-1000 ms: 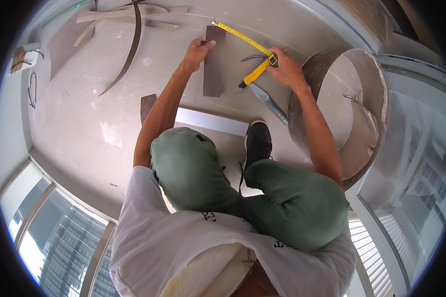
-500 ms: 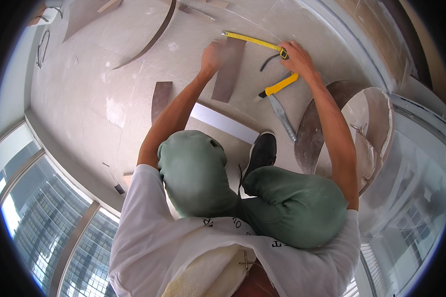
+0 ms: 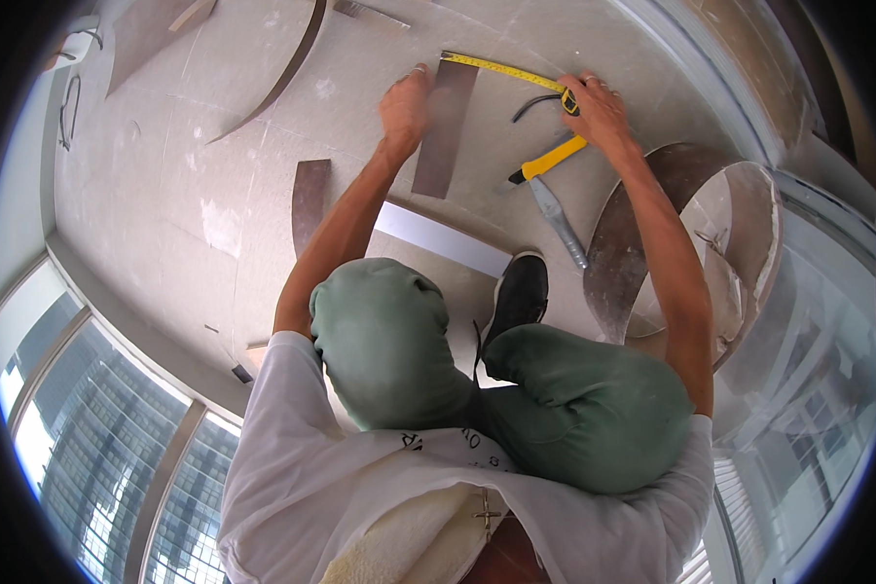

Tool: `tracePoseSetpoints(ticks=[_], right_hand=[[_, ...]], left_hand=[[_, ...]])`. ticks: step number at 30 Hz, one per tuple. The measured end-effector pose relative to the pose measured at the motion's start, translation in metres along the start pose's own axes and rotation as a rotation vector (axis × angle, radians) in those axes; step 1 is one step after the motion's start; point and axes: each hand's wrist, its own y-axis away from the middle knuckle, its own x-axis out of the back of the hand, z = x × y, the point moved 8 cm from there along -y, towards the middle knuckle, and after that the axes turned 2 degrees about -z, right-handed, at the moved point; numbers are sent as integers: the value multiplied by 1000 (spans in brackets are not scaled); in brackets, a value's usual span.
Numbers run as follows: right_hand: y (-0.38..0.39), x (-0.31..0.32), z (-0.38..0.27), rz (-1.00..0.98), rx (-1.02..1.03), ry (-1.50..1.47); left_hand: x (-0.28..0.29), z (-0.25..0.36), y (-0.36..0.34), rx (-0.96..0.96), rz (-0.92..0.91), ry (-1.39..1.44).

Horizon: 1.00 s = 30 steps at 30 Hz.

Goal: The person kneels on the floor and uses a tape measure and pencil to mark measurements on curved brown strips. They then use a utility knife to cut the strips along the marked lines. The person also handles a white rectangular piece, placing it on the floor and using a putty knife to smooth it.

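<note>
The right hand [image 3: 599, 112] has its fingers closed around a tape measure [image 3: 570, 101]; the thin yellow blade [image 3: 516, 72] crosses the top end of a flat, dark, rectangular strip [image 3: 445, 131] on the dusty floor [image 3: 165, 253]. The left hand [image 3: 406, 105], fingers curled, is at the strip's left edge; whether it grips, I cannot tell.

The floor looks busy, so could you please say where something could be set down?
The floor is largely bare below the curved dark strip, left of the short brown strip. It is crowded near the right hand: tape measure, yellow utility knife, slim gray tool.
</note>
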Motion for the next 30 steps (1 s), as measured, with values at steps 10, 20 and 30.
tracePoseSetpoints(ticks=[10,20,30], right_hand=[[11,8,-3,18,56,25],[-14,7,-37,111,112,-25],[-36,12,-82,54,93,-37]], left_hand=[[6,19,10,-158,147,50],[0,9,4,-62,7,193],[0,8,5,-128,65,153]])
